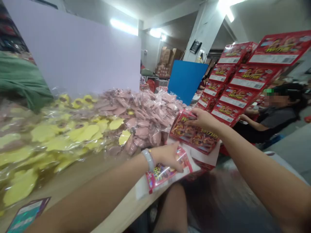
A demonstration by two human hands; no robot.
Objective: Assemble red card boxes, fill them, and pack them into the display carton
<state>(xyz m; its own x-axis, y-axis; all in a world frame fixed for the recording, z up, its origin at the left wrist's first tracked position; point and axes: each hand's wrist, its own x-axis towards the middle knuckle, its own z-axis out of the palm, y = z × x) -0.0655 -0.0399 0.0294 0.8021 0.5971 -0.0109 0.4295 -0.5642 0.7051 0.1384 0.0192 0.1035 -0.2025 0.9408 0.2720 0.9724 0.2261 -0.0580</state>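
Observation:
My right hand grips the top edge of a flat red printed package, which lies tilted over white paper or plastic sheets. My left hand, with a pale bangle on its wrist, sits over a pink printed packet near the table edge, its fingers curled across it. To the left of both hands lies a heap of pink items in clear plastic bags. Beyond that spreads a heap of yellow bagged items.
Stacked red printed boxes rise at the right, with a seated co-worker beside them. A teal printed card lies at the front left of the wooden table. White and blue boards stand behind the heaps.

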